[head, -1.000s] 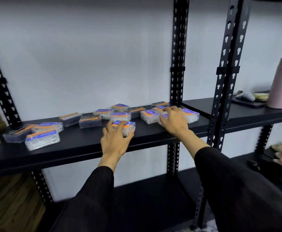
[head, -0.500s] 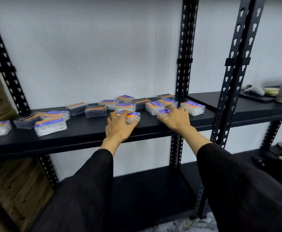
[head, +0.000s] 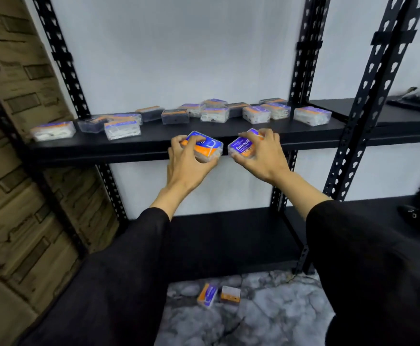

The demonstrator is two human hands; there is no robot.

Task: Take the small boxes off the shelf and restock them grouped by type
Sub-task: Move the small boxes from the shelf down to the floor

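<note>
Item 1: your left hand (head: 187,162) curls its fingers round a small box (head: 205,148) with a blue and orange label, held in the air at the near edge of the shelf (head: 154,136).

Item 2: your right hand (head: 261,156) pinches a second box (head: 242,146) of the same colours, label tilted toward you, just to the right of the first; the two boxes are close but apart.

Item 3: a loose row of boxes (head: 214,113) lies along the far part of the shelf, from far left to the right upright. Some look clear with white contents, some dark, though blur makes the types hard to sort.

Item 4: two boxes (head: 219,294) lie side by side on the marbled floor (head: 278,308) below, near you.

Item 5: black sleeves cover both your forearms.
</note>
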